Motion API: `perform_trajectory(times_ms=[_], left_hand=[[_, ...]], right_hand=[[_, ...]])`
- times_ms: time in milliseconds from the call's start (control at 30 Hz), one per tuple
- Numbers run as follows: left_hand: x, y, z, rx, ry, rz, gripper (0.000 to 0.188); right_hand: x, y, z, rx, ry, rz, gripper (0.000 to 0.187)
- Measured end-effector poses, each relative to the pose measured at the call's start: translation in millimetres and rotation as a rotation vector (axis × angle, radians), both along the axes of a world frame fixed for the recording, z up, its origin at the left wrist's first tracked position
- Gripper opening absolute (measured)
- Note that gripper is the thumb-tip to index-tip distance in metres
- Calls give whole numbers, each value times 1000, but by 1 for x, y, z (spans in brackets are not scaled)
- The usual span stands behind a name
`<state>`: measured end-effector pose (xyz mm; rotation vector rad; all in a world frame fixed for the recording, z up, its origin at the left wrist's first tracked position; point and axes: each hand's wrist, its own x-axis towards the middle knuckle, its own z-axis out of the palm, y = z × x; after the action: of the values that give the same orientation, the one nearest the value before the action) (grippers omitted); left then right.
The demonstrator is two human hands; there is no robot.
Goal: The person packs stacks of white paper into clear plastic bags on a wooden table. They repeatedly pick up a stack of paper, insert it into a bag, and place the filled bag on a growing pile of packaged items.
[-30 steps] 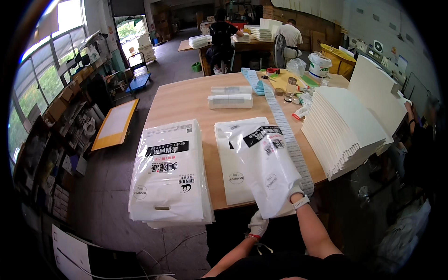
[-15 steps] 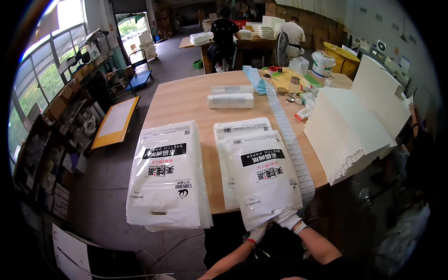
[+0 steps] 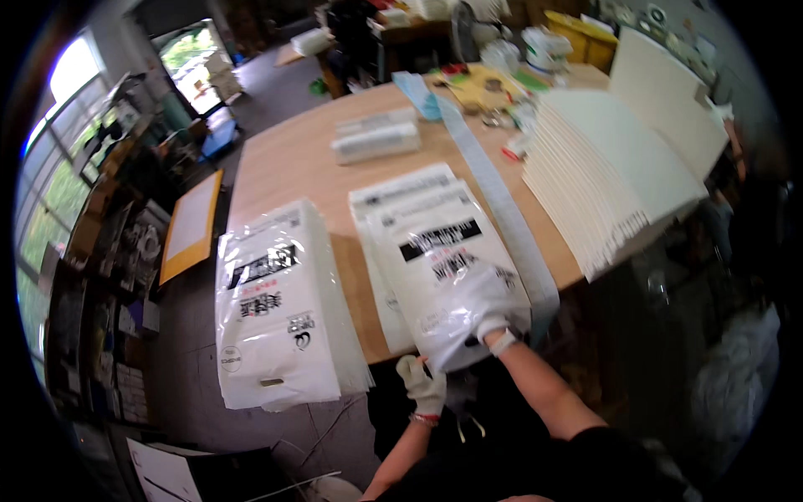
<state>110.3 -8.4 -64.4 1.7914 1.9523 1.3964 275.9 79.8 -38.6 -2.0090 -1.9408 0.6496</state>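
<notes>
A white printed plastic bag (image 3: pixel 435 243) lies on top of another printed bag (image 3: pixel 376 276) at the near table edge, its near end crumpled and hanging over. My right hand (image 3: pixel 492 322), in a white glove, is pushed in at that near end. Thin plastic seems to cover its fingers, so their grip is hidden. Beside the bag's near left corner is my left hand (image 3: pixel 422 386), gloved, thumb and fingers apart, with nothing visible in it. To the left, a thick stack of similar bags (image 3: pixel 272 318) overhangs the table edge.
A strip of labels (image 3: pixel 481 159) runs along the wooden table (image 3: pixel 293 159). Two clear-wrapped rolls (image 3: pixel 376 138) lie farther back. Stepped white sheets (image 3: pixel 602 167) stand at right. A white bucket (image 3: pixel 545 52) and tape sit at the far end. People are partly visible beyond.
My left hand has come away from the bag's near end, moving left. My right hand has moved up into the bag's near end, which is now crumpled. The whole view has shifted and tilted.
</notes>
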Motion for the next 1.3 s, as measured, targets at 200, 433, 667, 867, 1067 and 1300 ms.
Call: perform_trajectory(times_ms=[200,433,667,867,1067,1300], left_hand=[[-15,-23,-8,-67,-214,-72,17],[-27,-40,-19,-108,-83,-227,17],[-39,-69,3,-258,17,-241,22],[-13,-38,51,-240,-65,-552,18],[111,61,27,-1040,-992,-633,11],[175,118,39,-1209,-1384,-641,27]], right_hand=[[58,-126,39,-177,-295,-56,56],[127,-56,-3,-34,401,-426,39],[157,-54,-32,111,390,-606,41],[201,-17,-26,-244,285,-342,49],[207,-25,-6,1,525,-261,28],[207,-23,34,178,310,-108,20]])
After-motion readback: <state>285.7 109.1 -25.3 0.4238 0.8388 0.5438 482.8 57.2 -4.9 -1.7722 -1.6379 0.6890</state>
